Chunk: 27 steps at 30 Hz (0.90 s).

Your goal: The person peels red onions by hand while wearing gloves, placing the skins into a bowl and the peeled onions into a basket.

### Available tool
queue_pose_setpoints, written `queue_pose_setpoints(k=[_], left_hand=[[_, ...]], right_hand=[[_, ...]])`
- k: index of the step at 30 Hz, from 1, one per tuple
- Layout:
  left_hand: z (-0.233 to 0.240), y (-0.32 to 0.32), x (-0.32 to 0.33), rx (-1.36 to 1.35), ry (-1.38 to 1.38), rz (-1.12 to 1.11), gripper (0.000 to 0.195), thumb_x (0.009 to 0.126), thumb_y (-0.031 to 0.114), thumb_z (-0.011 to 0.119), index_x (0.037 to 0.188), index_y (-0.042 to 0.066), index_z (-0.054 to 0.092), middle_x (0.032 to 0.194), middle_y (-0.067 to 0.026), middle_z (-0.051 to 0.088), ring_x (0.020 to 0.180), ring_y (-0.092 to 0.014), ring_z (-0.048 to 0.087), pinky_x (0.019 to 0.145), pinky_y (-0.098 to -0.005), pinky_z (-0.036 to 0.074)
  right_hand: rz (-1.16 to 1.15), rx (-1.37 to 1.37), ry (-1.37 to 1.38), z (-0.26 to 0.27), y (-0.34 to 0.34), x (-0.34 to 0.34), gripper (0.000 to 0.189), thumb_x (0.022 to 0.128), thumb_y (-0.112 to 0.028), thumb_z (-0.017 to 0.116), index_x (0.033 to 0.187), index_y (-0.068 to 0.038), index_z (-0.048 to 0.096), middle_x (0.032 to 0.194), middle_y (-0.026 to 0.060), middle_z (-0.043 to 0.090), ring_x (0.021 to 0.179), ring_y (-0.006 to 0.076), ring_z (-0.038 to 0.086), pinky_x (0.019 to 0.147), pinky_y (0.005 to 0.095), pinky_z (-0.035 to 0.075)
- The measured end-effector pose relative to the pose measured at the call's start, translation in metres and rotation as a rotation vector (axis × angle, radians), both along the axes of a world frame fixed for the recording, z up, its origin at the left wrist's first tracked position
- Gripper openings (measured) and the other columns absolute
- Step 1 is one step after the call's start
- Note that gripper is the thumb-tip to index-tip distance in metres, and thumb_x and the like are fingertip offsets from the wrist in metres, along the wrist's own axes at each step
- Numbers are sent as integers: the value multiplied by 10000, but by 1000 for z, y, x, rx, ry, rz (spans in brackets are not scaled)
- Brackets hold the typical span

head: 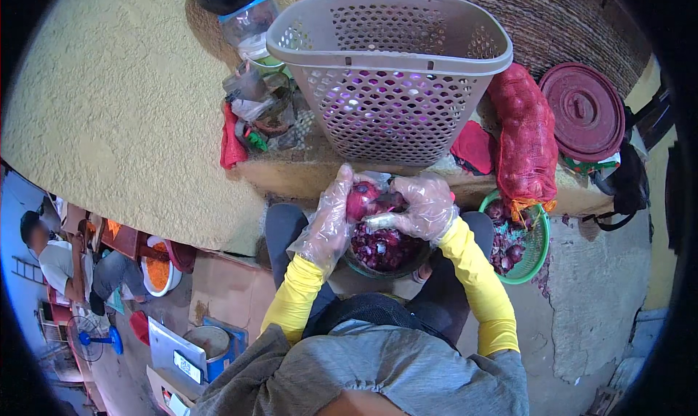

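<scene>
My left hand (331, 218), in a clear plastic glove, holds a red onion (361, 199) over a dark bowl (376, 274) between my knees. Purple-red onion skins (384, 247) fill that bowl. My right hand (424, 206), gloved the same way, is curled close against the onion's right side, thumb pointing toward it. Dark red skin (390, 202) shows between the two hands. A small pink-red bit (452, 196) peeks out behind my right hand; whether it belongs to a held tool is hidden.
A tall perforated plastic basket (392, 116) with onions inside stands on the ledge ahead. Right of it lies a red mesh sack of onions (526, 132). A green basket (537, 263) holds onions and skins. Far left, a person (65, 269) sits near a white basin (173, 280).
</scene>
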<state>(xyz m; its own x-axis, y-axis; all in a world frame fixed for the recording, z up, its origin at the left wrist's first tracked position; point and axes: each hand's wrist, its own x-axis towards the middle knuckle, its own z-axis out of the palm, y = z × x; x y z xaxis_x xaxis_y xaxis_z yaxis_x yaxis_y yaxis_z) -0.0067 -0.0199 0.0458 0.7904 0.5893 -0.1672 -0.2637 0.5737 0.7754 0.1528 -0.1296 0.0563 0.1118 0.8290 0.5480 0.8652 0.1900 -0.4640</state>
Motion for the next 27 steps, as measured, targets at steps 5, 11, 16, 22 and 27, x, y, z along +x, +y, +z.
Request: queue_pose_setpoints(k=[5, 11, 16, 22, 27], left_hand=[[-3, 3, -2, -12, 133, -77, 597, 1043, 493, 361, 1091, -42, 622, 1134, -176, 657, 1043, -255, 650, 976, -395, 510], [2, -2, 0, 9, 131, -94, 615, 1010, 555, 416, 1057, -13, 644, 1054, -145, 671, 983, -193, 653, 942, -342, 519], [4, 0, 0, 30, 190, -82, 596, 1012, 548, 418, 1013, -13, 621, 1033, -130, 644, 941, -197, 642, 907, -339, 532], [0, -4, 1, 68, 180, -38, 538, 1019, 526, 429, 936, 31, 621, 981, -108, 647, 879, -169, 629, 841, -309, 534], [1, -7, 4, 165, 133, 49, 527, 1027, 513, 425, 902, 39, 619, 952, -102, 654, 874, -158, 629, 845, -311, 533]], right_hand=[[34, -8, -53, 9, 1, 0, 586, 586, -606, 840, 717, -73, 635, 577, 103, 593, 539, 323, 617, 522, 404, 466], [91, -10, -90, 8, 3, 4, 603, 584, -632, 825, 683, -76, 615, 561, 98, 563, 526, 328, 597, 523, 414, 457], [123, -124, -110, 9, 1, 7, 580, 698, -662, 729, 699, -90, 636, 630, 98, 606, 589, 344, 629, 550, 450, 470], [85, -244, -20, 4, -3, 1, 581, 778, -660, 674, 673, -90, 643, 586, 127, 605, 556, 364, 618, 557, 454, 478], [84, -175, -53, -16, -2, -3, 559, 799, -581, 708, 597, -73, 586, 540, 125, 562, 527, 364, 584, 515, 448, 439]])
